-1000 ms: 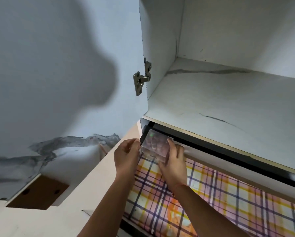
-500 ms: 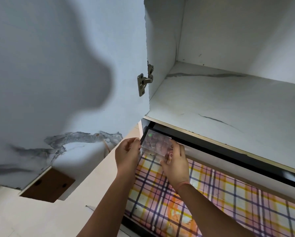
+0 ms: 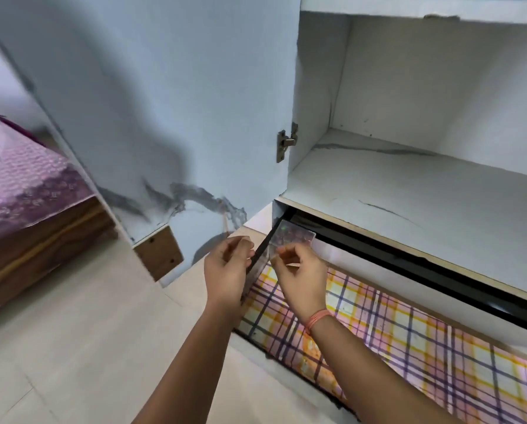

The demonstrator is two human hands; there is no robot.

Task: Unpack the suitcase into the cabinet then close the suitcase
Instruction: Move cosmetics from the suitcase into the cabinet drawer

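Curling against the lower edge of the clear plastic box (image 3: 294, 237), the right hand (image 3: 300, 272) has its fingertips on it, though I can't tell whether they truly pinch it. The left hand (image 3: 225, 269) hangs just beside it, fingers loosely bent and holding nothing. The box stands tilted in the back left corner of the open drawer (image 3: 439, 272), over a checked liner (image 3: 409, 338). Above is a white shelf (image 3: 409, 191), with the cabinet door (image 3: 164, 102) swung open to the left.

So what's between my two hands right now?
The drawer's dark side wall runs between your left hand and right hand, in the head view.
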